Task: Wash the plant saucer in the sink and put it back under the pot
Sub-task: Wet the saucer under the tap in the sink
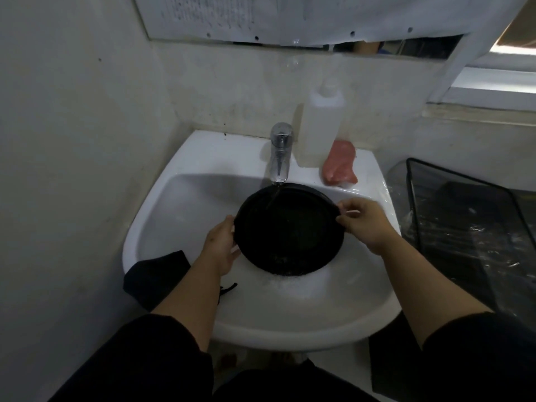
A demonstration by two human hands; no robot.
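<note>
I hold the round black plastic plant saucer (290,230) in the middle of the frame, inside the white ceramic sink (185,204), tipped so its far rim rises toward the chrome tap (280,152) and its near rim dips toward the foam at the bottom of the basin. A thin stream of water (274,195) from the spout lands on the upper part of the saucer's inner face. My left hand (222,245) cups the saucer's left edge, fingers curled under the rim; my right hand (362,221) pinches the upper right rim between thumb and fingers. The saucer has no long axis, being a disc, and it lies between my two hands, both equally near. I judge the rinsing to be under way, and the next turn of the disc depends on this two-sided hold.

On the sink's back ledge, upper centre, stand a translucent white plastic bottle (322,126) and, just beside it, a pink lump that may be soap or a sponge (339,165). A dark cloth (153,274) drapes over the sink's left lip. A black mesh bin lined with clear plastic (464,216) stands at the right. The pot is not in view.
</note>
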